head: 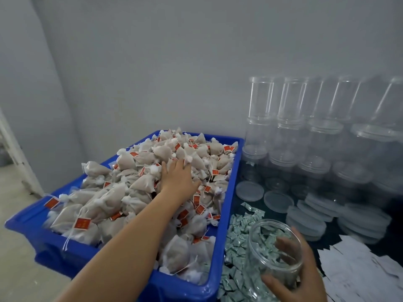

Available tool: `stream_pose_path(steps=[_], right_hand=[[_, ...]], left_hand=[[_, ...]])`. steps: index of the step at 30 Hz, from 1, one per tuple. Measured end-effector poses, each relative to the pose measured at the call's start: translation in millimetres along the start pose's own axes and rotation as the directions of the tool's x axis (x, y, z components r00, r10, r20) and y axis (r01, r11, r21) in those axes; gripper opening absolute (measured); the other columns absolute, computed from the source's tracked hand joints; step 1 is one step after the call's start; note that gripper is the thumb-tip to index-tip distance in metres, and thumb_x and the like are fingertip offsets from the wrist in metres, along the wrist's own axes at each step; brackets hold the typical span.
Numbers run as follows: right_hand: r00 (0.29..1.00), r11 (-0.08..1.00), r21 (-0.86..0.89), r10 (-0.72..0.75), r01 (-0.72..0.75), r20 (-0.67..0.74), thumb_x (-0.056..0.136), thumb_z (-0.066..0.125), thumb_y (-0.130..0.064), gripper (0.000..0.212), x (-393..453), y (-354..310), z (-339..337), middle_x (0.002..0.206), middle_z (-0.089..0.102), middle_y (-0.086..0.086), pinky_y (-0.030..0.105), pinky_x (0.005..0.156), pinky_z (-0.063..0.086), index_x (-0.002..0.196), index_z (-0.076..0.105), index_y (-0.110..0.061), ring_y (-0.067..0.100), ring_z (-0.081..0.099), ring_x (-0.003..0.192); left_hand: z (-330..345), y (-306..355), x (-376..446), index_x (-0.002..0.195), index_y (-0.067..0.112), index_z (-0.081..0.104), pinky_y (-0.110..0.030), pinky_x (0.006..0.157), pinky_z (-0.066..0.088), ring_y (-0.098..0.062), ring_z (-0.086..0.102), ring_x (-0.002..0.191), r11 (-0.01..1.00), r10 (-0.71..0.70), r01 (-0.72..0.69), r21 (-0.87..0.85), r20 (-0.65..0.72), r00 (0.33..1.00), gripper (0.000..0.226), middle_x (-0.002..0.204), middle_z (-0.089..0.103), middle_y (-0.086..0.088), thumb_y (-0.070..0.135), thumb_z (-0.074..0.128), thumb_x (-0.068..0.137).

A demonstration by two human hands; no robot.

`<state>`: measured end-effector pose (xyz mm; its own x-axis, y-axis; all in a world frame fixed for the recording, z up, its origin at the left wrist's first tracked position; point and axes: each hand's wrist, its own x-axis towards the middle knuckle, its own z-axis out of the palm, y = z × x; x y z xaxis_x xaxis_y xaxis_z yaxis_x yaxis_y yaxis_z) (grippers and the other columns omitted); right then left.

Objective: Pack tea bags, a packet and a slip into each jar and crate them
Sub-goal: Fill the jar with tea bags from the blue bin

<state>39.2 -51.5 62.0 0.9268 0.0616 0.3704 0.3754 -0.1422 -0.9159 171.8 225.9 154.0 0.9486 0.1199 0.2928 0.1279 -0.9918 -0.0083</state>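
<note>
left hand (pixel 177 180) lies flat, fingers spread, on the heaped tea bags (pixel 139 182) in the blue crate (pixel 226 214). right hand (pixel 298 269) grips a tilted clear jar (pixel 273 247) just beside the crate, above green packets (pixel 236 236); paper slips (pixel 359 269) lie rightward.

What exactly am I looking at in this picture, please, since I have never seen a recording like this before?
No machine here: a person wears a camera on the head, looking down at their own hands. The left hand reaches into a blue crate heaped with tea bags, fingers among them. The right hand grips a clear jar, tilted and seemingly empty. Beside the crate lie small green packets, white paper slips, loose lids and stacked empty jars against the wall.
</note>
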Motion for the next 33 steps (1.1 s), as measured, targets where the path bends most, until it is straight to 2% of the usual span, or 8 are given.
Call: stream_pose_path(steps=[3, 6, 11, 15, 18, 22, 29, 33], right_hand=[[1.0, 1.0, -0.001, -0.005, 0.005, -0.021, 0.026, 0.084, -0.079, 0.113, 0.2, -0.5, -0.3, 0.121, 0.062, -0.029, 0.015, 0.083, 0.052, 0.13, 0.041, -0.063, -0.011, 0.061, 0.107], [0.999, 1.0, -0.024, -0.014, 0.013, -0.031, 0.032, 0.086, -0.07, 0.106, -1.0, 0.8, -0.7, 0.121, 0.06, -0.029, 0.012, 0.077, 0.051, 0.125, 0.036, -0.076, -0.013, 0.059, 0.108], [1.0, 1.0, 0.004, 0.007, -0.007, -0.009, 0.04, 0.087, -0.054, 0.1, -1.0, 4.2, -2.6, 0.12, 0.059, -0.031, 0.003, 0.07, 0.049, 0.123, 0.036, -0.077, -0.01, 0.057, 0.111], [1.0, 1.0, 0.006, 0.013, -0.013, -0.022, 0.044, 0.086, -0.057, 0.099, -1.9, 5.8, -4.7, 0.121, 0.058, -0.032, 0.006, 0.076, 0.051, 0.126, 0.034, -0.076, -0.008, 0.057, 0.114], [0.999, 0.999, 0.015, 0.034, -0.033, -0.026, 0.046, 0.086, -0.061, 0.098, -3.2, 6.6, -4.6, 0.121, 0.057, -0.033, 0.009, 0.077, 0.052, 0.128, 0.033, -0.075, -0.006, 0.056, 0.117], [0.999, 0.999, -0.018, 0.03, -0.03, -0.039, 0.045, 0.079, -0.08, 0.097, -0.6, 5.1, -5.6, 0.124, 0.055, -0.033, 0.018, 0.088, 0.048, 0.128, 0.03, -0.076, -0.006, 0.053, 0.12], [0.999, 0.999, 0.015, 0.034, -0.034, -0.028, 0.051, 0.082, -0.075, 0.103, -1.7, 6.1, -6.8, 0.128, 0.057, -0.026, 0.018, 0.09, 0.052, 0.14, 0.033, -0.057, 0.003, 0.057, 0.122], [0.999, 0.999, 0.015, 0.033, -0.033, -0.028, 0.049, 0.082, -0.077, 0.103, -3.1, 8.4, -7.7, 0.131, 0.053, -0.029, 0.032, 0.1, 0.049, 0.137, 0.033, -0.061, 0.002, 0.054, 0.125]], left_hand=[[-8.8, 1.4, -3.7, 0.144, 0.016, 0.031, -0.047, 0.115, 0.019, -0.028, 0.033, 0.135, 0.984, 0.003, -0.028, -0.178, -0.141, 0.99, 0.061, 0.146, 0.037, -0.011, 0.046, 0.048, 0.093], [-25.2, 8.1, -9.4, 0.134, 0.018, 0.047, -0.032, 0.091, 0.043, -0.02, 0.053, 0.11, 0.91, -0.024, -0.11, -0.4, -0.317, 0.948, 0.047, 0.123, 0.056, -0.006, 0.037, 0.057, 0.092], [-51.3, 32.8, -29.7, 0.103, 0.021, 0.065, -0.008, 0.07, 0.048, 0.005, 0.059, 0.073, 0.619, 0.025, -0.332, -0.712, -0.405, 0.914, 0.016, 0.085, 0.064, 0.013, 0.023, 0.065, 0.087], [-63.2, 47.7, -45.6, 0.11, 0.039, 0.047, -0.015, 0.07, 0.052, -0.001, 0.06, 0.079, 0.445, 0.132, -0.39, -0.806, -0.371, 0.919, 0.044, 0.091, 0.058, 0.015, 0.026, 0.075, 0.079], [-75.0, 57.2, -52.5, 0.122, 0.042, 0.043, -0.013, 0.078, 0.051, 0.005, 0.058, 0.094, 0.432, 0.243, -0.44, -0.787, -0.369, 0.897, 0.061, 0.102, 0.053, 0.028, 0.033, 0.078, 0.073], [-79.7, 77.0, -70.1, 0.119, 0.028, 0.059, -0.004, 0.074, 0.043, 0.014, 0.056, 0.085, 0.404, 0.435, -0.571, -0.715, -0.399, 0.807, 0.044, 0.09, 0.057, 0.033, 0.034, 0.073, 0.077], [-60.4, 101.5, -98.3, 0.108, 0.012, 0.068, -0.016, 0.082, 0.05, -0.003, 0.061, 0.091, 0.37, 0.618, -0.629, -0.684, -0.325, 0.716, 0.026, 0.098, 0.066, 0.007, 0.01, 0.071, 0.082], [-54.0, 104.5, -108.0, 0.105, 0.011, 0.071, -0.011, 0.084, 0.044, -0.003, 0.058, 0.094, 0.386, 0.664, -0.665, -0.64, -0.308, 0.682, 0.024, 0.097, 0.069, 0.004, 0.008, 0.072, 0.082]])
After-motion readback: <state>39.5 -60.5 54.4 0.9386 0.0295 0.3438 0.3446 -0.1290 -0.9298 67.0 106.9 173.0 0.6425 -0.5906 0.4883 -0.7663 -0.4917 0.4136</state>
